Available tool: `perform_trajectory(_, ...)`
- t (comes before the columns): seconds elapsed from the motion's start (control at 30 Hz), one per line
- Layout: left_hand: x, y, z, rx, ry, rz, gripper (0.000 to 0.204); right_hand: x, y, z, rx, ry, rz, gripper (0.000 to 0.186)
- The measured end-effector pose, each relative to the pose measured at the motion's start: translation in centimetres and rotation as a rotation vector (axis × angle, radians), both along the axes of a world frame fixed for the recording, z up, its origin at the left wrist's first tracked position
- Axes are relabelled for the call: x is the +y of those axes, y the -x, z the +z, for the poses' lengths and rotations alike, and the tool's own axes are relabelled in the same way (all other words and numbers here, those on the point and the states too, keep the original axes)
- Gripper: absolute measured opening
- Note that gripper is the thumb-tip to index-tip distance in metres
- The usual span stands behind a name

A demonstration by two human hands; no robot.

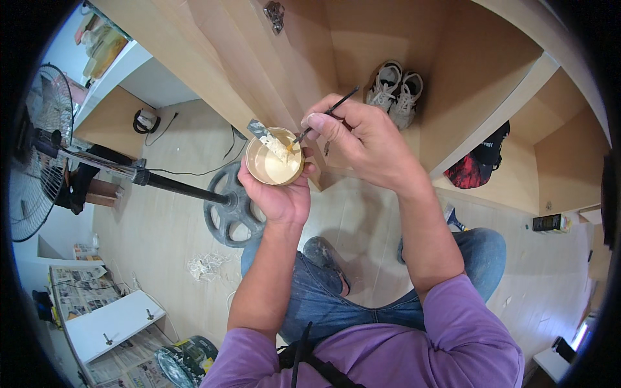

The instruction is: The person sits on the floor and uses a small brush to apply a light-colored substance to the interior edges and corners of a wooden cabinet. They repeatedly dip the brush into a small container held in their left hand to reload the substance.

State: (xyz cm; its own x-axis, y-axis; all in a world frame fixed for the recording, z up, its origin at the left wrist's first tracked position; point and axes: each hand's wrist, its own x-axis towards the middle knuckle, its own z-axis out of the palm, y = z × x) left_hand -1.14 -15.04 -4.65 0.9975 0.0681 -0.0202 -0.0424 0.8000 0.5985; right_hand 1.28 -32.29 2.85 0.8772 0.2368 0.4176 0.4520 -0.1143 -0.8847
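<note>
My left hand [284, 194] is wrapped around a small round cup [265, 168] of cream-coloured paint or filler, below centre of the open cabinet's front. A flat scraper [259, 131], smeared with cream material, rests in the cup and leans on its rim. My right hand [362, 142] grips a thin dark brush [343, 99], whose tip is down inside the cup beside the scraper.
A wooden cabinet [388, 32] holds sneakers [388, 90] and dark red-black cloth [472, 165]. A standing fan [226, 198] is at left, cables near it. A white board [103, 323] lies on newspapers, lower left; a can [184, 362] is nearby. A box [546, 223] stands at right.
</note>
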Motion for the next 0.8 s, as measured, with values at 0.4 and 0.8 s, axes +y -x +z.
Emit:
perform_trajectory(0.4,0.2,-0.3,0.1,0.013,0.066,0.034,0.065,0.0,-0.2,-0.6,0.021,-0.13,0.078,0.021)
perform_trajectory(0.8,1.9,-0.3,0.2,-0.074,0.149,0.086,0.065,-2.3,0.2,0.9,-0.143,0.093,0.201,0.021)
